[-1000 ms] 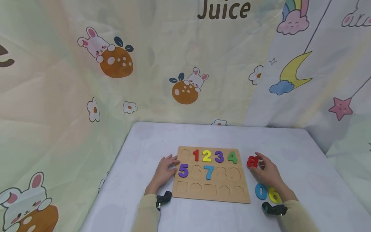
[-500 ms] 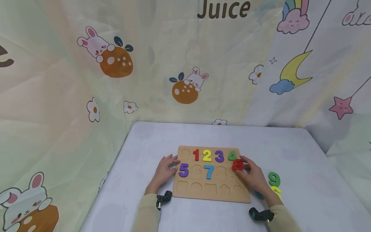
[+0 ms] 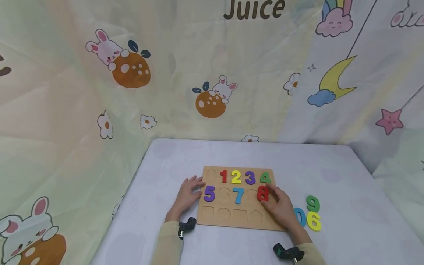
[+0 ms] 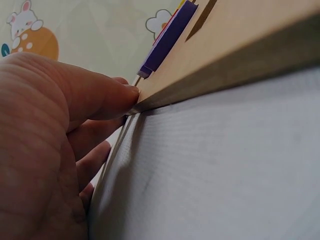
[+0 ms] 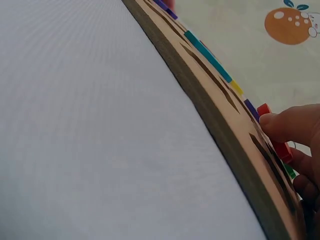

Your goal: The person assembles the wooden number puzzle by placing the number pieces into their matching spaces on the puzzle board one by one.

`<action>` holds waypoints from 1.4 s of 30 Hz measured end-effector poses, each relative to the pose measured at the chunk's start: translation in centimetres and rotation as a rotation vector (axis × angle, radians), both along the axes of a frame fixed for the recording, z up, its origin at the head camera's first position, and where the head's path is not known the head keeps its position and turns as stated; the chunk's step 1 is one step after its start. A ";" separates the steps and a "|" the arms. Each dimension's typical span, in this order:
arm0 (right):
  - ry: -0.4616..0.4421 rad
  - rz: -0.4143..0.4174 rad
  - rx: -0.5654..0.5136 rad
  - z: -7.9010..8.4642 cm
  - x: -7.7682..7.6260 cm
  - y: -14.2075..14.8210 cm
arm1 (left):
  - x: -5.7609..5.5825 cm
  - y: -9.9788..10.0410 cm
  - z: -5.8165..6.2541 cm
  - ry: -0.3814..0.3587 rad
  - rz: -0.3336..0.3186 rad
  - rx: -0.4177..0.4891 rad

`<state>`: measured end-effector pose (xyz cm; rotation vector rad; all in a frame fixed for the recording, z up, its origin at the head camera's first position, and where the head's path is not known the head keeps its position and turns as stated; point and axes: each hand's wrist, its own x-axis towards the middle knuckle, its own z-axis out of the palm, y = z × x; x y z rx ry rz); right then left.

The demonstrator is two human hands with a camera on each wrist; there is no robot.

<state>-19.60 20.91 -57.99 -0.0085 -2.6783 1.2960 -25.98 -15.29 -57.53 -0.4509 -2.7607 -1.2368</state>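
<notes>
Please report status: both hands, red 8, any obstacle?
Left hand touches left edge of board. Right hand pinches red 8 over board, unseated. No obstruction visible.

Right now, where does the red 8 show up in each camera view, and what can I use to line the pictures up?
Head: right of centre in the lower half, held by the right hand; that's the red 8.
Left wrist: I can't make it out there.
Right wrist: near the right edge, around mid-height, partly behind the thumb.
Shared landmark: the wooden board, visible in all three.
</notes>
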 end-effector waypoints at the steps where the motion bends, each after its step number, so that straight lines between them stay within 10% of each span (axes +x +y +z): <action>1: 0.010 0.000 0.000 0.0 0.0 -0.1 | 0.0 0.0 0.0 -0.001 0.004 -0.003; 42: 0.088 0.142 0.128 0.8 1.2 -1.2 | -0.1 0.1 -0.1 0.008 -0.003 0.003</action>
